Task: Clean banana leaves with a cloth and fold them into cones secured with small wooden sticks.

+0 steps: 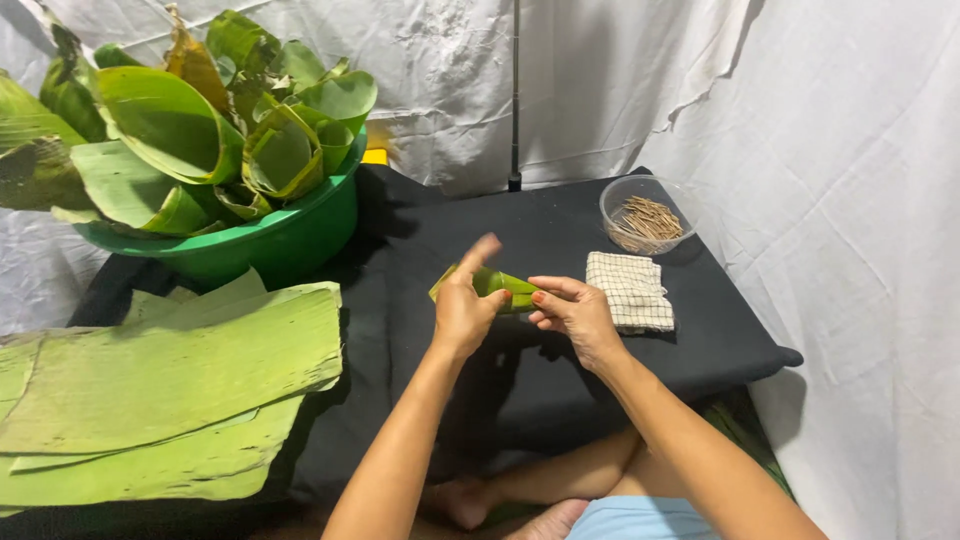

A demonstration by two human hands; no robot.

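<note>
A person seated cross-legged at a low table draped in black cloth works a rolled piece of green leaf between both bare hands, seen from a camera worn on the head. The left hand wraps around the near end of the rolled leaf, its grip closed on it with the forefinger lifted straight up and the thumb pressed against the side. The right hand meets the other end, fingers curled narrowly and fingertips touching the leaf, so the roll is held just above the middle of the table between the two hands. Just beside the right hand lies a folded checked cloth, cream with thin dark lines, and behind that cloth stands a clear round bowl holding a heap of thin wooden sticks. At the far left of the table sits a green plastic basin piled high with leaf pieces curled into cones. In front of the basin, well apart from the hands, a stack of flat, broad leaf sheets hangs over the table's left edge. White sheeting forms the backdrop behind and to the right, and a dark thin pole rises at the table's back edge.
</note>
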